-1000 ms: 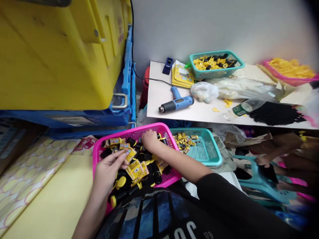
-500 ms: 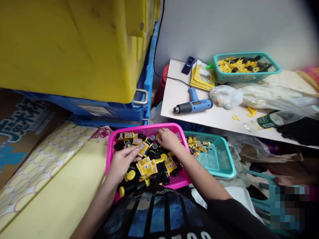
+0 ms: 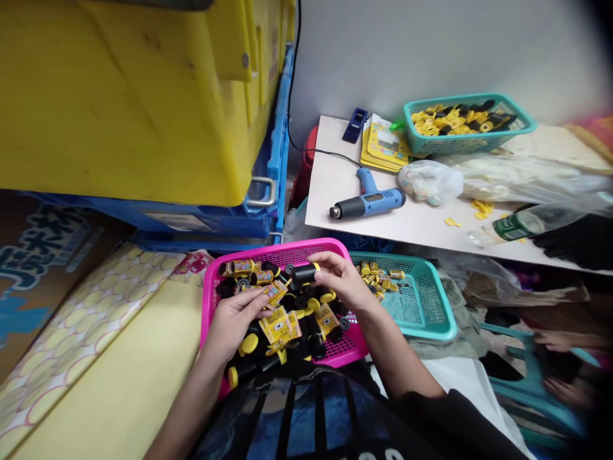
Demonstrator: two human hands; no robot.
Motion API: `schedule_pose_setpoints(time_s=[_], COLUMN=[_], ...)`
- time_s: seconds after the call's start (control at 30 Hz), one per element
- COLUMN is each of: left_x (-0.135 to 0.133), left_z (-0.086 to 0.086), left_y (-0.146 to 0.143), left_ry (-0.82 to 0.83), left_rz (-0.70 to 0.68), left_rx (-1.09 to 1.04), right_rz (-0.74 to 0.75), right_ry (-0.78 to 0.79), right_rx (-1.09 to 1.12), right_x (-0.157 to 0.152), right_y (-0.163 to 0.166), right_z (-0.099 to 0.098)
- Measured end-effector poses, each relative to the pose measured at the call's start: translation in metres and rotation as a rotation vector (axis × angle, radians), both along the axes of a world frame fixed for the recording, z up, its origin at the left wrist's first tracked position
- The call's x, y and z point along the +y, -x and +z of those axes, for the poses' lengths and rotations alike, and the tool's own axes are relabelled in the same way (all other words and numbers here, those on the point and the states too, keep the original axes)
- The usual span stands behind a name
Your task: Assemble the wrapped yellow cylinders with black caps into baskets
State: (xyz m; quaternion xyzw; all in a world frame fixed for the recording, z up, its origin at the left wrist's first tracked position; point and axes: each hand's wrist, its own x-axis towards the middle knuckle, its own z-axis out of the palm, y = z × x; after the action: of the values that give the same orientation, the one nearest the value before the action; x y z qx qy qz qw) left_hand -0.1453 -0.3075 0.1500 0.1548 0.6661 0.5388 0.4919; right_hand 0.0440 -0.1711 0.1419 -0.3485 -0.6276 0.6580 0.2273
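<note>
Over the pink basket (image 3: 334,244), my right hand (image 3: 338,279) pinches a small black bottle (image 3: 302,275) by its yellow-capped end. The bottle lies nearly level, its black end toward the left. My left hand (image 3: 240,317), fingers closed, holds a small yellow printed label (image 3: 274,294) at the basket's left side. Beneath both hands the basket holds several black bottles with yellow caps, a yellow cap (image 3: 248,344), more flat yellow labels (image 3: 280,326) and a few bottles with labels around them (image 3: 240,266).
A teal basket (image 3: 433,300) with small labelled bottles stands right of the pink one. On the white table (image 3: 330,179) lie a blue heat gun (image 3: 371,203), plastic bags and a teal basket (image 3: 472,142) of parts. Yellow and blue crates (image 3: 143,115) rise at left. Another person's hands (image 3: 560,364) show at right.
My right hand has come up out of the pink basket with a black bottle and moved slightly right. My left hand keeps the label in nearly the same place.
</note>
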Motion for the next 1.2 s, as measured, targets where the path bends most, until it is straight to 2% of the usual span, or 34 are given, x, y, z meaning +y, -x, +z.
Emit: schedule_pose_setpoints(time_s=[0.07,0.13,0.33,0.43,0.63,0.87,0.97,1.03,1.13,1.2], left_x=[0.003,0.005,0.006,0.007,0.021,0.029,0.029,0.029,0.031,0.033], left_z=[-0.002,-0.002,0.0,0.002,0.008,0.019,0.021,0.022,0.023,0.024], left_y=[-0.003,-0.006,-0.013,-0.017,-0.031,-0.043,-0.05,-0.056,-0.064,-0.067], left_ry=[-0.033,-0.068,-0.097,-0.077,-0.049,-0.028,-0.06,-0.084,-0.128,-0.157], left_rz=[-0.058,-0.097,-0.135,-0.176,-0.163,-0.195,-0.216,-0.216,-0.211,-0.207], left_rx=[0.01,0.022,0.018,0.011,0.043,0.222,0.274,0.253,0.218,0.213], right_rz=[-0.076,-0.097,0.114,0.166,0.009,-0.043,-0.088,-0.099,0.025,0.068], right_ry=[0.175,0.218,0.264,0.299,0.376,0.293,0.305,0.427,0.719,0.808], right_rx=[0.186,0.201,0.116,0.078,0.192,0.235,0.337,0.438,0.575,0.643], right_x=[-0.008,-0.011,0.002,0.006,-0.002,-0.027,-0.035,-0.038,-0.041,-0.043], right_y=[-0.005,-0.005,-0.012,-0.018,-0.022,-0.017,-0.015,-0.015,-0.015,-0.014], right_z=[0.002,0.004,0.005,0.0,-0.01,-0.02,-0.023,-0.023,-0.023,-0.024])
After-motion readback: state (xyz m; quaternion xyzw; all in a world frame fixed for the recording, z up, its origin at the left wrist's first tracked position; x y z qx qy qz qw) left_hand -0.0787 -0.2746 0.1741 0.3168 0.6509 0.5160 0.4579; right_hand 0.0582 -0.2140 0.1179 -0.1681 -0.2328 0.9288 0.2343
